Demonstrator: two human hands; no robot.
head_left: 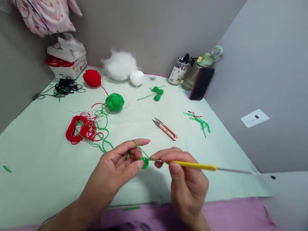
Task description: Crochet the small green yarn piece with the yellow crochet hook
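My left hand point(116, 169) pinches a small green crocheted piece point(145, 163), and green yarn runs over its raised forefinger. My right hand point(184, 179) grips a crochet hook with a yellow handle point(195, 165); the hook's tip sits in the green piece. The yarn trails back to a green yarn ball point(115, 101) on the pale green table point(27, 145).
Thread snips point(166, 128) lie just beyond my hands. Tangled red, white and green yarn point(83, 129), a red ball point(92, 78), a white ball point(136, 77), stuffing point(118, 64), small green crocheted pieces point(157, 92), yarn scraps point(200, 122), black cord point(63, 87), a box point(66, 63), a pen cup point(178, 72), a bottle point(197, 66) and a phone point(201, 83) stand farther back.
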